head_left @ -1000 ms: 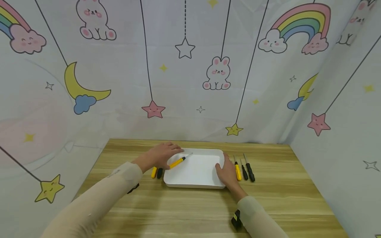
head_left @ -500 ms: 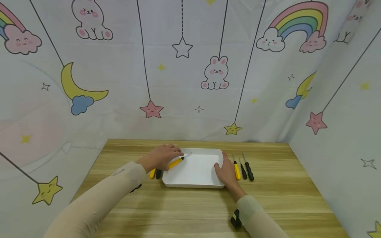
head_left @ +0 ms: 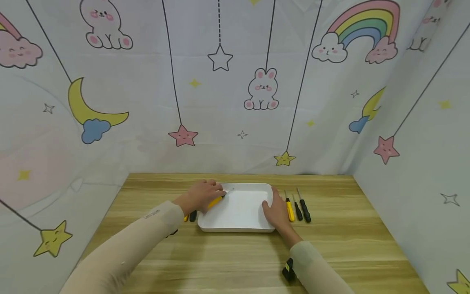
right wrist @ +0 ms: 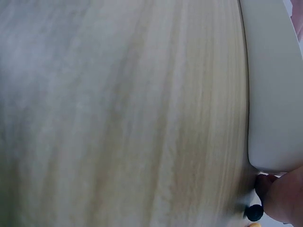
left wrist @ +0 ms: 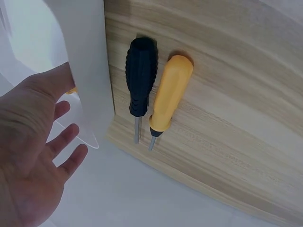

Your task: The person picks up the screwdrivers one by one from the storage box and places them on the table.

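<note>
A white tray (head_left: 242, 210) stands on the wooden table. Inside its left part lies a screwdriver with a yellow handle (head_left: 216, 201), its shaft pointing to the far right. My left hand (head_left: 201, 195) is over the tray's left side, fingers spread loosely above that handle and partly covering it. In the left wrist view the thumb (left wrist: 52, 82) reaches behind the tray wall (left wrist: 87, 61), near a small yellow patch, and the other fingers hang relaxed. My right hand (head_left: 278, 210) grips the tray's right rim, thumb inside and fingers along the outer wall.
Left of the tray lie a black screwdriver (left wrist: 141, 75) and a yellow screwdriver (left wrist: 171, 92). On the right are a yellow-handled screwdriver (head_left: 290, 211) and two black-handled screwdrivers, the outer one (head_left: 304, 210) longer. A cartoon-printed curtain (head_left: 235, 155) borders the table's back.
My left hand has shifted slightly right over the tray, covering more of the yellow handle. My right hand keeps its grip on the rim. The head view has turned a little.
</note>
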Tool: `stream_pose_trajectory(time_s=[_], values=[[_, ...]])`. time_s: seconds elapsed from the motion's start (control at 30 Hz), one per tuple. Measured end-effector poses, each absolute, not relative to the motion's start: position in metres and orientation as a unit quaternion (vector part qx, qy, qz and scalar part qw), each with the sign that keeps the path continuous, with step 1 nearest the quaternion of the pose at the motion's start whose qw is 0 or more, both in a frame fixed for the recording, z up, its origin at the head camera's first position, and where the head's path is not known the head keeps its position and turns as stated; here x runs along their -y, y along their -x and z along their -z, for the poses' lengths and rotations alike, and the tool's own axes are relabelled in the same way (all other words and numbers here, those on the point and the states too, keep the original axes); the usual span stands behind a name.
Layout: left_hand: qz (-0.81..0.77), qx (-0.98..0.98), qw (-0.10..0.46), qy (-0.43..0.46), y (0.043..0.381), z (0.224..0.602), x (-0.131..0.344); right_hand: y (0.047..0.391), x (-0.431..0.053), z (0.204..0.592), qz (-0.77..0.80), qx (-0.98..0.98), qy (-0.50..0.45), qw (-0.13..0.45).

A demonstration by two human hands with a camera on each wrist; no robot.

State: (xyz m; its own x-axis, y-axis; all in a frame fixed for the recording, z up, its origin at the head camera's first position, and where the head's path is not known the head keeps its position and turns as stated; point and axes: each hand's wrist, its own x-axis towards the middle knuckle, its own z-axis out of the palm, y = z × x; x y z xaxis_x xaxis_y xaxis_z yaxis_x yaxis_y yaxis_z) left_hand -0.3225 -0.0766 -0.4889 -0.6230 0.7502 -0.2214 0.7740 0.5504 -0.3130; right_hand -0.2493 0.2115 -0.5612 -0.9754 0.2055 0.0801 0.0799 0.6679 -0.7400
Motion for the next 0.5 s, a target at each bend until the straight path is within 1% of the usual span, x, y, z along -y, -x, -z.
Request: stream_pose_trajectory(time_s=[0.2,0.5], values=[[0.205,-0.875,0.024,-0.437,0.3231,0.4906,0.0755,0.2487,-0.2095,0.5596,-0.403,0.908,0.078,0.082],[0.182,-0.878,0.043,-0.44,0.3208,0.4926,0.0737,0.2498,-0.2103,0.5624,-0.399,0.91,0.075,0.084]])
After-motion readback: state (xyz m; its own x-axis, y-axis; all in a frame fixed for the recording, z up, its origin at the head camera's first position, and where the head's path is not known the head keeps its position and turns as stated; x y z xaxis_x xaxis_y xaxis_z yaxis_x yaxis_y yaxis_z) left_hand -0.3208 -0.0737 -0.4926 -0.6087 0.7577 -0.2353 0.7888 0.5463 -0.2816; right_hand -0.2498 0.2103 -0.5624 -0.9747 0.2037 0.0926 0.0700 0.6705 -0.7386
